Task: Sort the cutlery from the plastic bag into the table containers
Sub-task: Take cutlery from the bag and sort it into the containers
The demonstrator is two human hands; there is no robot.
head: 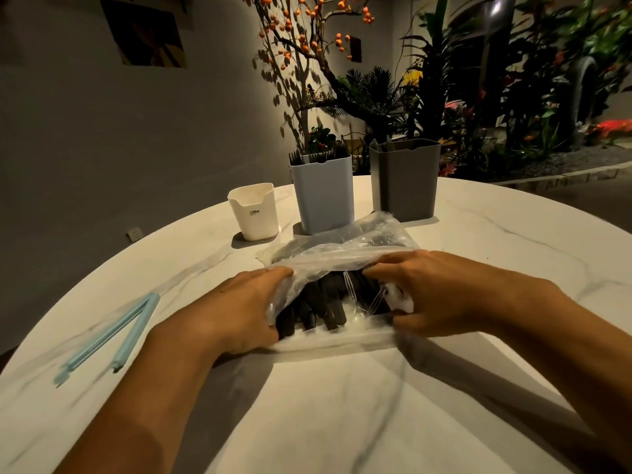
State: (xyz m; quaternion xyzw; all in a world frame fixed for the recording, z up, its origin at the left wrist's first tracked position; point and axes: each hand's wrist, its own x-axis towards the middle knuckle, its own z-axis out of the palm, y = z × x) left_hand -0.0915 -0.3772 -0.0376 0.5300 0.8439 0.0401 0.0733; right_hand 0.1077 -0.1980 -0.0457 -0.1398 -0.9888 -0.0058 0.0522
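Marble table (478,234), white container (254,213) labelled "CRBW"; both hands' fingers clamped on plastic bag (342,254) mouth.

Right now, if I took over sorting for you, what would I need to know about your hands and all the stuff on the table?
Left hand: grips the left side of the clear plastic bag at its mouth.
Right hand: pinches the right side, pulling the mouth open.
The bag lies on the white marble table, with a bundle of black cutlery inside.
Behind it: small white container, nothing showing above its rim; light blue container with dark cutlery already poking out; grey container with a few tips showing.
A light blue bag clip lies open at left.
Left: sort the bag's cutlery.
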